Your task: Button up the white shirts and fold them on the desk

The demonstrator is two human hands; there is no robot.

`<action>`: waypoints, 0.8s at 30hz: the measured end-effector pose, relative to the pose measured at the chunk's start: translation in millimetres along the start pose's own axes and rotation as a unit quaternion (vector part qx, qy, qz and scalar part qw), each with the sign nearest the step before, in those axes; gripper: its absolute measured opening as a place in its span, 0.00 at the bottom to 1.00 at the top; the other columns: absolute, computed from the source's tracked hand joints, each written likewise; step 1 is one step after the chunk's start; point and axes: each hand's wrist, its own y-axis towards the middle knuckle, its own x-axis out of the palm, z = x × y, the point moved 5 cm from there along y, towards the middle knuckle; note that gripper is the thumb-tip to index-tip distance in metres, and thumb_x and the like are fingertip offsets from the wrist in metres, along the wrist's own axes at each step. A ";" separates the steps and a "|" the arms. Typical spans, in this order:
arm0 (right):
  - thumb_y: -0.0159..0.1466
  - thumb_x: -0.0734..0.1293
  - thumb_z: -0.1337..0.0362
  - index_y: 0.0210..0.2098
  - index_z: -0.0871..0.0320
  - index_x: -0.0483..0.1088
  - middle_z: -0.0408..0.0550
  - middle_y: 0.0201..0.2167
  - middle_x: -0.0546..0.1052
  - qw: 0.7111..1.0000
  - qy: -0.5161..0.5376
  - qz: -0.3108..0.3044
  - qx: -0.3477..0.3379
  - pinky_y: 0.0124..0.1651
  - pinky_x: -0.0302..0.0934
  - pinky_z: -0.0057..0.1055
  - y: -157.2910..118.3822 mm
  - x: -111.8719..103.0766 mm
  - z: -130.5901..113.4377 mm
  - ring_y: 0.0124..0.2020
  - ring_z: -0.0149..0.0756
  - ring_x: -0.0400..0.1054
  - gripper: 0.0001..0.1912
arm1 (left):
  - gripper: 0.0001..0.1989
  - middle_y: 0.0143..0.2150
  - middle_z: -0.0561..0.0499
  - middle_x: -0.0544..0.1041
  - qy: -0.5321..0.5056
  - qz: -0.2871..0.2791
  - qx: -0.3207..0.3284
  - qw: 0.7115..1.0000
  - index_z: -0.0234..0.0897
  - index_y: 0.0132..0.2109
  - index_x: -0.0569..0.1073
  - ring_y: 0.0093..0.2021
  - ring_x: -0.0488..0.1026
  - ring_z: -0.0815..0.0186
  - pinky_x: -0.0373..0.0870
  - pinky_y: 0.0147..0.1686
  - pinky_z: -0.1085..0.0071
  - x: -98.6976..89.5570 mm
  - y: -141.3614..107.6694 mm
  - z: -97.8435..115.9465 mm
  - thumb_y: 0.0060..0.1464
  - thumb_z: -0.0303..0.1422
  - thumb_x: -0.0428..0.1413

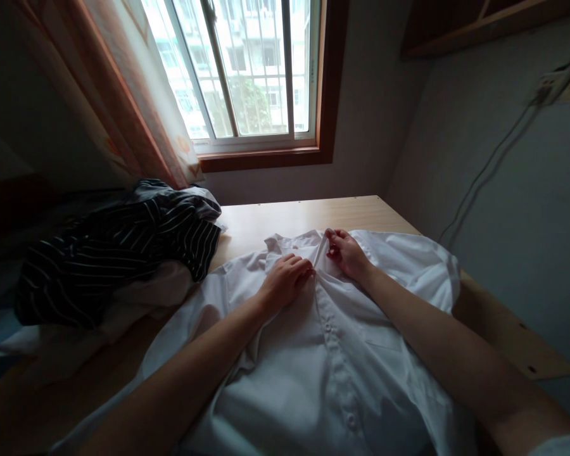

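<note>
A white button-up shirt (pixel 285 354) lies spread front side up on a wooden table, its collar toward the window. Its button placket runs down the middle toward me. My left hand (pixel 287 278) rests on the shirt front just below the collar, fingers bent and closed on the fabric by the placket. To the right of it, my right hand (pixel 346 252) pinches the placket edge near the collar and lifts it a little. Whether a button sits between the fingers of either hand is too small to tell.
On the left of the table (pixel 308 212) is a heap of clothes with a black striped garment (pixel 123 247) on top. Beyond stand a window (pixel 247 76) and an orange-white curtain (pixel 118 88). A cable (pixel 484 164) hangs from a socket on the right wall.
</note>
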 end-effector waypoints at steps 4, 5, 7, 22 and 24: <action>0.43 0.80 0.52 0.29 0.55 0.65 0.33 0.18 0.67 1.000 0.000 0.000 -0.002 0.19 0.61 0.19 0.3 -0.1 -0.4 0.16 0.22 0.59 0.25 | 0.10 0.32 0.49 0.74 -0.007 0.005 -0.004 1.000 0.38 0.36 0.73 0.36 0.68 0.63 0.66 0.42 0.66 -1.1 -0.6 0.9 0.64 0.31 0.49; 0.44 0.80 0.52 0.29 0.55 0.66 0.33 0.18 0.67 1.000 0.000 0.001 -0.003 0.19 0.61 0.19 0.3 -0.1 -0.6 0.16 0.22 0.59 0.24 | 0.10 0.32 0.49 0.74 -0.007 0.004 -0.004 1.000 0.38 0.36 0.74 0.36 0.68 0.63 0.66 0.42 0.66 -1.3 -0.6 1.3 0.64 0.31 0.49; 0.44 0.80 0.52 0.29 0.55 0.66 0.33 0.18 0.67 1.000 -0.003 0.003 -0.003 0.19 0.61 0.20 -0.1 0.0 -0.9 0.16 0.22 0.59 0.24 | 0.10 0.32 0.49 0.74 -0.004 0.000 -0.004 1.000 0.38 0.36 0.74 0.36 0.67 0.63 0.67 0.42 0.67 -1.5 -0.5 2.5 0.64 0.31 0.49; 0.44 0.76 0.61 0.29 0.56 0.66 0.33 0.18 0.64 0.997 -0.020 0.074 0.018 0.16 0.53 0.17 -3.0 -8.6 -8.3 0.17 0.22 0.55 0.17 | 0.14 0.36 0.47 0.75 0.217 -0.010 0.023 0.976 0.40 0.52 0.74 0.40 0.70 0.59 0.67 0.39 0.64 -9.5 -3.3 18.1 0.65 0.30 0.48; 0.43 0.75 0.62 0.29 0.56 0.67 0.34 0.18 0.64 0.996 -0.022 0.086 0.015 0.16 0.52 0.18 -3.2 -10.7 -9.2 0.18 0.22 0.55 0.17 | 0.14 0.34 0.47 0.75 0.227 -0.013 0.009 0.974 0.41 0.53 0.74 0.38 0.71 0.60 0.66 0.37 0.65 -10.4 -3.4 18.3 0.65 0.31 0.49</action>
